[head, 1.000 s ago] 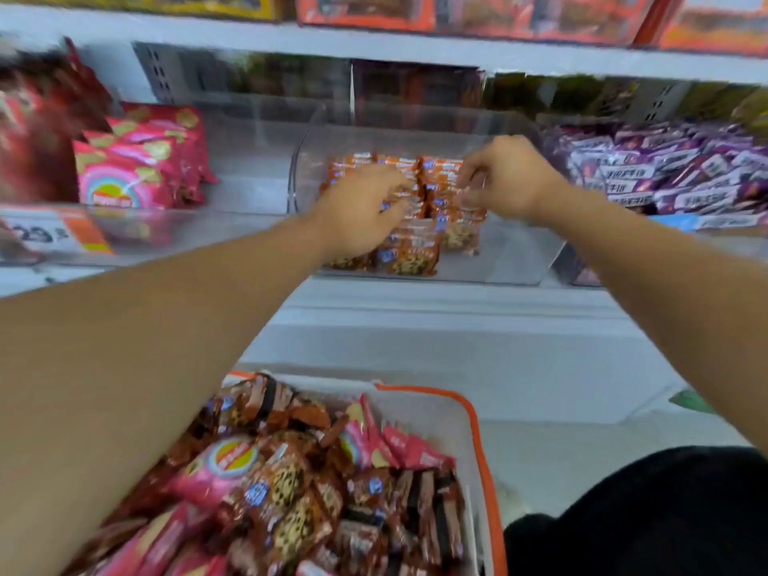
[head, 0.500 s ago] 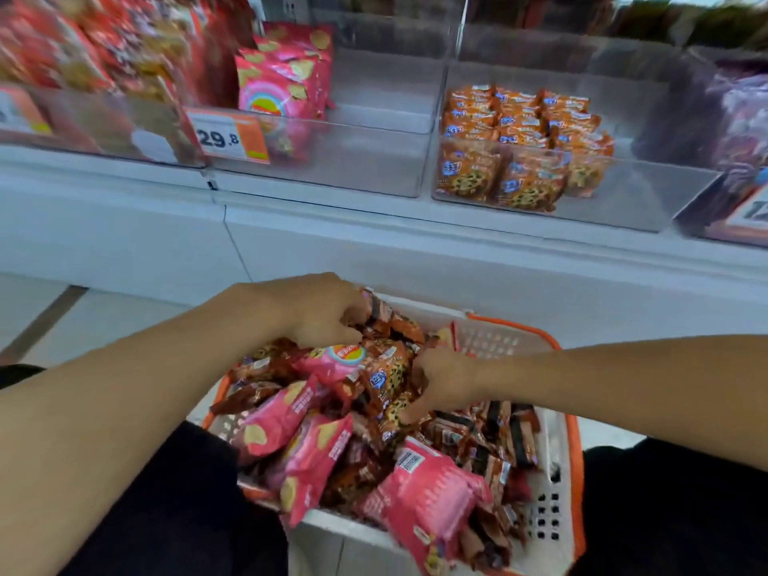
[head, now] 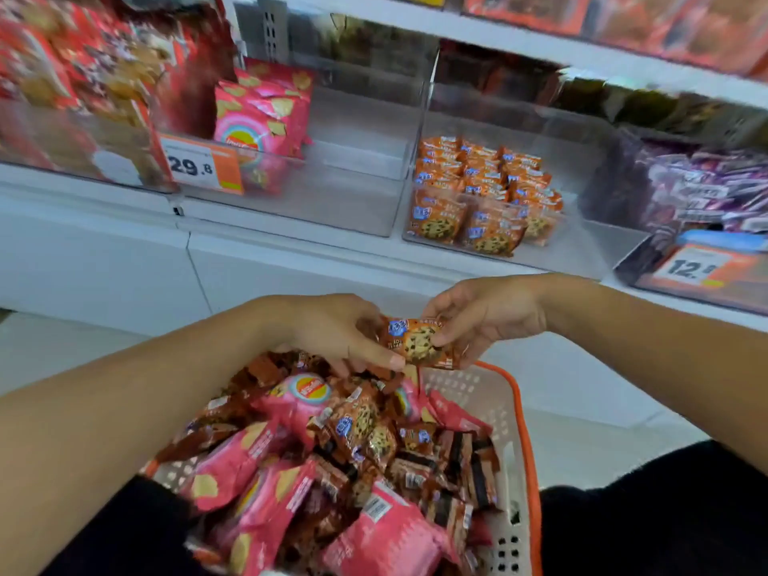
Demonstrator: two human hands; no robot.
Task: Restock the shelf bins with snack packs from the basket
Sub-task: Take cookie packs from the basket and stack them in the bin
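Note:
An orange cookie pack [head: 417, 340] is held above the basket between both hands. My left hand [head: 332, 330] grips its left side with thumb and fingers, with more brown packs bunched under the palm. My right hand [head: 484, 313] pinches its right edge. The white basket with an orange rim [head: 521, 413] sits below, piled with pink chip packs [head: 245, 463], cookie packs and brown wafer packs. On the shelf, a clear bin [head: 582, 251] holds rows of the same orange cookie packs [head: 482, 193].
Left of it a clear bin [head: 353, 201] holds a few pink chip packs [head: 262, 114] at its left side. Red bags fill the far-left bin [head: 62, 76], purple packs [head: 706, 189] the right one. Price tags read 29.8 [head: 199, 166] and 12.8 [head: 694, 268]. My dark-clothed legs flank the basket.
Both hands left the shelf bin, dug into the basket, and now lift a cookie pack above it. The view has tilted back up toward the shelf.

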